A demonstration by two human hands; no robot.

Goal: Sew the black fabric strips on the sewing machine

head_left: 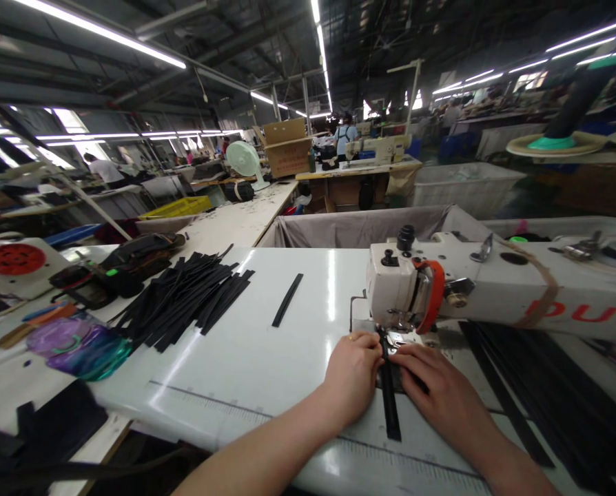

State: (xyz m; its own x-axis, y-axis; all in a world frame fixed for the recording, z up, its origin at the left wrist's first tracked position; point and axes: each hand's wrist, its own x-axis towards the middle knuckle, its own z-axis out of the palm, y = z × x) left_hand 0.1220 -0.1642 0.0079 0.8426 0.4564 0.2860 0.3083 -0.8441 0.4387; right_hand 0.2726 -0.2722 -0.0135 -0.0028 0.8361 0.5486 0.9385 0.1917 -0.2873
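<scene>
A black fabric strip [391,406] lies lengthwise under the needle area of the white sewing machine [395,282], its near end flat on the table. My left hand [353,368] is closed at the strip's left edge, fingertips pinching it close to the presser foot. From the other side, my right hand [437,379] presses its fingertips on the strip's right edge, thumb tucked beneath. The needle tip is hidden behind the machine head and fingers. One loose black strip [287,300] rests alone on the tabletop to the left.
A heap of black strips [184,296] covers the table's left side, beside a purple-teal bottle [80,348]. Longer black strips [546,393] lie right of my right hand. Behind the table hangs a grey cloth-lined bin [349,227]. A green fan [244,160] stands farther back.
</scene>
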